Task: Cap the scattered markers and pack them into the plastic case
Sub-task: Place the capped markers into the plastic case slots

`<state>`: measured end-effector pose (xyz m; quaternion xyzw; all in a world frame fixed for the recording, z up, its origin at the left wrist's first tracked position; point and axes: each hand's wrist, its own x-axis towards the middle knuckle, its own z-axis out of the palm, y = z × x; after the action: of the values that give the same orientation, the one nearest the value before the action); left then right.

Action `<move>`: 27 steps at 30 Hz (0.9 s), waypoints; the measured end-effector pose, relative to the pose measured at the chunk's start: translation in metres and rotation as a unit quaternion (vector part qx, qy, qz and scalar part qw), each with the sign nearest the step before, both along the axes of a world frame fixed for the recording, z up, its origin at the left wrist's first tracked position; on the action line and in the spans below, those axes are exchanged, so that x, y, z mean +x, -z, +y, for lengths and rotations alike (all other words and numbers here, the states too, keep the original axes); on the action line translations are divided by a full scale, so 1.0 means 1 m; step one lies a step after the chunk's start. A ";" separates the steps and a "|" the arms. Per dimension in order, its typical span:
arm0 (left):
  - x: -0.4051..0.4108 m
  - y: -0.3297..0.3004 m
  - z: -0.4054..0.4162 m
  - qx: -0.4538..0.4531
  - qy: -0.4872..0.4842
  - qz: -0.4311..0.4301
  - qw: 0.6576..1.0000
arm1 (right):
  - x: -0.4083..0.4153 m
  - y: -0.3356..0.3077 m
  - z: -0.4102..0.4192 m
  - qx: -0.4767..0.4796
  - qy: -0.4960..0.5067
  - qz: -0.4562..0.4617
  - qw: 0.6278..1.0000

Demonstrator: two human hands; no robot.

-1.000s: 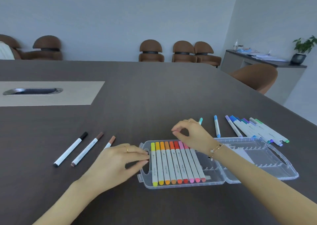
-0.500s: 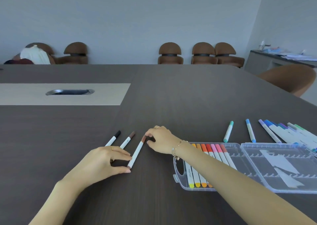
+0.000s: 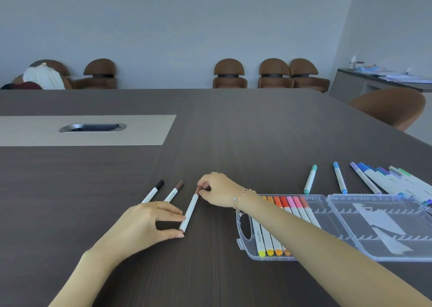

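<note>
Brown-capped white marker now pinched at both ends, right hand and left hand; clear plastic case left behind, next pick underway.

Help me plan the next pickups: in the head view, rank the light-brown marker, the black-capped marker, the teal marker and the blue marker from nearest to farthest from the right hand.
1. Light-brown marker: its far cap is pinched by the right hand.
2. Black-capped marker: left, past the dark-brown one.
3. Teal marker: right, beyond the case.
4. Blue marker: farther right.
</note>
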<state>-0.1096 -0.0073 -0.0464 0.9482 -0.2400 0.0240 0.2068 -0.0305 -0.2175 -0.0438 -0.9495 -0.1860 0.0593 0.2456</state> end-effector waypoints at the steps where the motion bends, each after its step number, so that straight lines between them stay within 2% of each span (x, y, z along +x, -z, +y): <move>1: -0.002 0.000 -0.004 -0.007 -0.004 -0.009 1.000 | -0.002 -0.004 -0.005 0.038 0.015 0.013 0.999; 4: -0.013 -0.001 -0.034 -0.082 -0.015 -0.034 0.996 | -0.010 -0.021 -0.035 0.130 0.054 0.008 0.990; 7: -0.024 -0.004 -0.088 -0.155 -0.001 -0.042 0.987 | -0.021 -0.031 -0.083 0.139 0.074 -0.012 0.987; 12: -0.035 -0.004 -0.188 -0.125 0.084 -0.083 0.985 | -0.043 -0.034 -0.169 0.131 0.121 0.027 0.984; 16: -0.048 -0.003 -0.243 -0.111 0.123 -0.065 0.984 | -0.060 -0.028 -0.214 0.146 0.158 0.060 0.975; 22: -0.048 0.008 -0.264 -0.042 0.138 -0.052 0.988 | -0.069 -0.011 -0.234 0.104 0.158 0.060 0.980; 27: -0.046 0.011 -0.261 -0.044 0.129 -0.070 0.988 | -0.071 -0.006 -0.237 0.094 0.137 0.046 0.985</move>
<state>-0.1555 -0.2686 -0.0572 0.8953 -0.3726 0.0744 0.2325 -0.1011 -0.4542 -0.0382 -0.9351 -0.0477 0.0509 0.3474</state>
